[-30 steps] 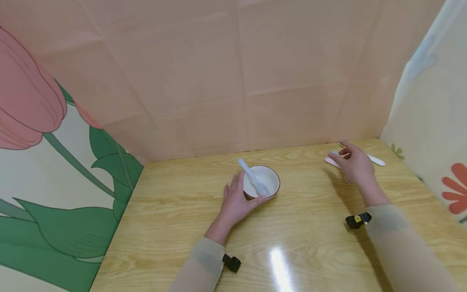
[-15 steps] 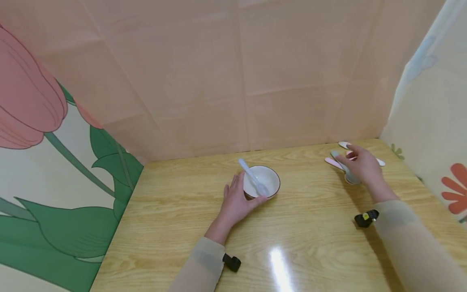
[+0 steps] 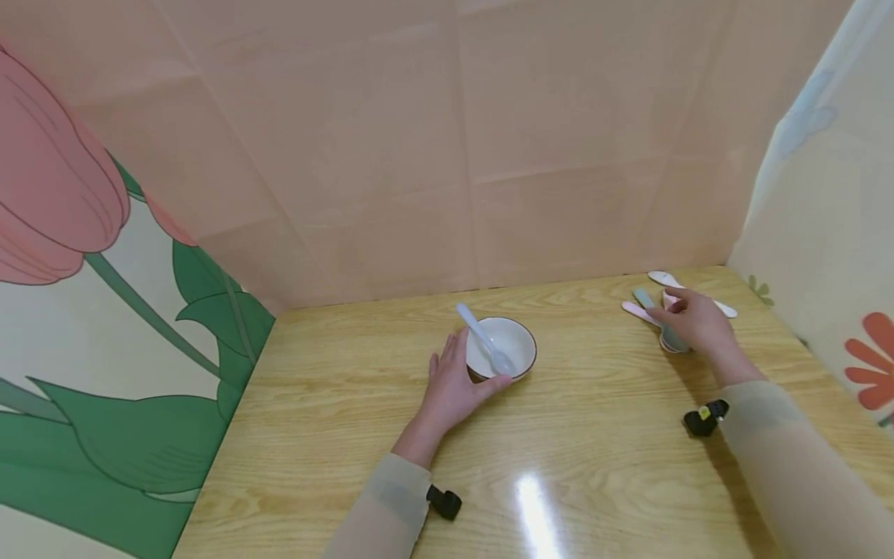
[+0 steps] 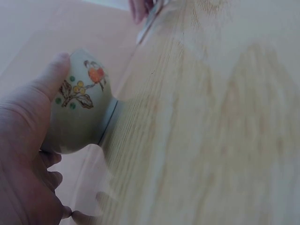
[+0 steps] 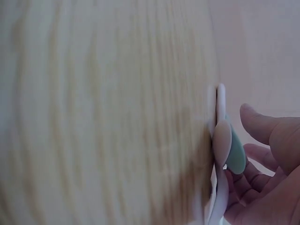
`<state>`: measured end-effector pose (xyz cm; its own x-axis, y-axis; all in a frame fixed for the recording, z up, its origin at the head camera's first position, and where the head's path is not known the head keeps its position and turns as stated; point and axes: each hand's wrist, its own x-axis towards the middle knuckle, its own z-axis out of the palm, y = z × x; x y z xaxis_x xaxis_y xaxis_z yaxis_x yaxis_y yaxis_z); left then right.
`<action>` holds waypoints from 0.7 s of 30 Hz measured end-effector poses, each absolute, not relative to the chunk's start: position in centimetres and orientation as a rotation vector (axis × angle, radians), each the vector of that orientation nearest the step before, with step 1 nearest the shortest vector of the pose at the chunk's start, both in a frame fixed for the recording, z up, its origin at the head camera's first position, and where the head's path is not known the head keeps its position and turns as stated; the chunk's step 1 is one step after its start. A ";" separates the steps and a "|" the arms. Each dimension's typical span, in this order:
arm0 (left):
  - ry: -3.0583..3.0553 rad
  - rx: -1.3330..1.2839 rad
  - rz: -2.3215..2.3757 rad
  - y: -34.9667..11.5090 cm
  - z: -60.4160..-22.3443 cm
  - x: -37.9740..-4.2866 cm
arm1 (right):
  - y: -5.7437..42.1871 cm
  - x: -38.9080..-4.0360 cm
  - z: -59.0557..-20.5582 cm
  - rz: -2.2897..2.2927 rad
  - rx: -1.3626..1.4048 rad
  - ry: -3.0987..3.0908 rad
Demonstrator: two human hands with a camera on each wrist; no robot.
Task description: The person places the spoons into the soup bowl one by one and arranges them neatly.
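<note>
My left hand [image 3: 450, 388] grips the near left side of a small white bowl [image 3: 515, 339], thumb and fingers spread round it. In the left wrist view the bowl [image 4: 77, 112] shows a painted bird-and-branch pattern. A pale blue spoon [image 3: 475, 322] leans in the bowl, its handle over the far left rim. At the far right, my right hand [image 3: 698, 322] is over a pile of spoons, thumb and fingers apart. Beside its fingers lies a green spoon [image 5: 236, 154] over a pink spoon [image 3: 637, 312]. A second pink spoon [image 3: 669, 298] is partly hidden by the hand.
A white spoon [image 3: 660, 277] lies behind the right hand, near the back edge of the wooden table [image 3: 335, 373]. A pinkish sheet [image 3: 363, 155] hangs behind the table. Printed panels stand at left and right.
My right hand has moved right and slightly toward me over the spoons, uncovering more of the green, pink and white ones. My left hand and the bowl have stayed in place.
</note>
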<state>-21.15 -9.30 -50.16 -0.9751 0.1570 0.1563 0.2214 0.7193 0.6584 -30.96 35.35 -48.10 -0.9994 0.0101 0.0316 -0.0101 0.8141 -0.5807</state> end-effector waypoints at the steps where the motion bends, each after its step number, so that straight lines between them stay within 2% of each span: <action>1: -2.830 -0.310 -1.104 -9.3 -50.1 -21.2 | 35.5 -31.0 -48.2 0.948 -0.001 -2.963; 21: -2.834 -0.305 -1.111 -9.2 -50.0 -21.0 | 35.8 -31.2 -48.8 0.933 0.066 -2.967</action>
